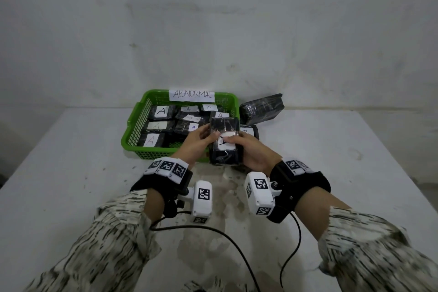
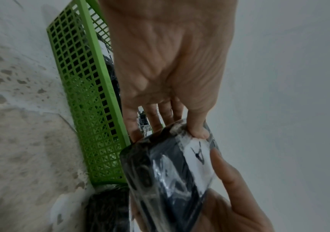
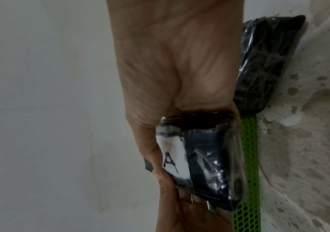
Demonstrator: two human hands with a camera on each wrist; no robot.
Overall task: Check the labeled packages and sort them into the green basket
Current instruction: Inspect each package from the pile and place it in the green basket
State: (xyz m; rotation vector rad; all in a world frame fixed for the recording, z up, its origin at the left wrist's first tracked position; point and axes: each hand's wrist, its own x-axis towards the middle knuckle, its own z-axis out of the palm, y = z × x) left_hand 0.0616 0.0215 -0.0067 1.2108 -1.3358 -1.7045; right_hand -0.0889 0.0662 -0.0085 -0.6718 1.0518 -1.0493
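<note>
Both hands hold one black wrapped package (image 1: 225, 142) just above the near right corner of the green basket (image 1: 135, 130): left hand (image 1: 196, 136) and right hand (image 1: 254, 152) curl round its ends, label (image 1: 226, 141) turned up, presumably to read the letter before dropping it in.

A pale, stained worktop (image 1: 71, 173) is carrying a green basket (image 1: 132, 135) near its far edge, the basket bearing a paper sign reading ABNORMAL (image 1: 192, 95). Just right of the basket, a black wrapped package (image 1: 262, 108) is lying tilted, and another with a white label (image 1: 250, 131) is sitting just in front of it. Black cables (image 1: 227, 239) are trailing across the near surface.
</note>
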